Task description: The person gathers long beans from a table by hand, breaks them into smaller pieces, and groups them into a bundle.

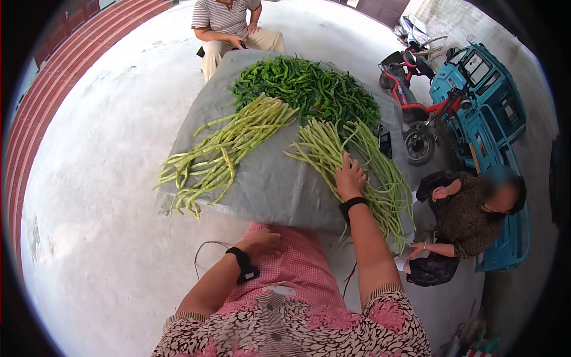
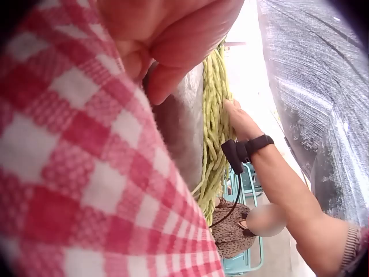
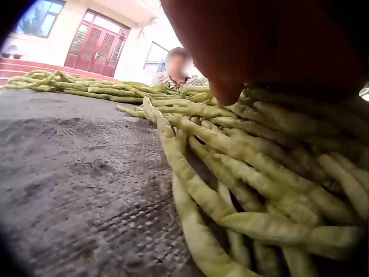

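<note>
My right hand (image 1: 351, 179) rests on the pile of long green beans (image 1: 324, 144) at the right of the covered table. In the right wrist view, the hand overhangs these beans (image 3: 259, 167), its fingers dark and partly cut off. From the left wrist view, its fingers lie along the side of the bean pile (image 2: 213, 109). My left hand (image 1: 263, 243) lies against the pink checked apron (image 1: 303, 262), fingers loosely bent and holding nothing. A second pile of yellowish-green long beans (image 1: 229, 146) spreads over the table's left side.
A heap of green chili peppers (image 1: 303, 89) covers the far end of the grey sheet (image 1: 267, 187). A dark phone-like object (image 1: 385, 141) lies near the right edge. One person (image 1: 229, 27) sits opposite, another (image 1: 470, 220) at the right, before a blue three-wheeler (image 1: 482, 101) and red scooter (image 1: 404, 89).
</note>
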Demonstrator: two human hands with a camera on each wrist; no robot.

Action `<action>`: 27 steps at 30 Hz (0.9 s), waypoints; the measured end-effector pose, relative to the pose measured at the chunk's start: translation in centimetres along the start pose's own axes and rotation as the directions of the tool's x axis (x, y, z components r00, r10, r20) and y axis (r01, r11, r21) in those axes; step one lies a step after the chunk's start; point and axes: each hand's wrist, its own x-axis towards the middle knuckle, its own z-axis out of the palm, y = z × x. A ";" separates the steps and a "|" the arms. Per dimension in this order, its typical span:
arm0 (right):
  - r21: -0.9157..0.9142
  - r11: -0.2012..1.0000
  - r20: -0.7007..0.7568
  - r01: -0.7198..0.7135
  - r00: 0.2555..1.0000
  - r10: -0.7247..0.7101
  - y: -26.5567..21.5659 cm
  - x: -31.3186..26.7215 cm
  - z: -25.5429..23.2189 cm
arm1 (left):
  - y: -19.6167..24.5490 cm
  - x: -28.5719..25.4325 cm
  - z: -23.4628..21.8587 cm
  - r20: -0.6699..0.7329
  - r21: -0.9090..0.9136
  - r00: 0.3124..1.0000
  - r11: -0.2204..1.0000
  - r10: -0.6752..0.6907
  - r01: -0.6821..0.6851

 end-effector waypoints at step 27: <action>0.305 0.950 -0.007 -0.065 0.998 0.070 -1.6 3.0 -0.4 | -0.2 0.7 0.0 0.085 -0.064 0.995 0.996 -0.056 0.062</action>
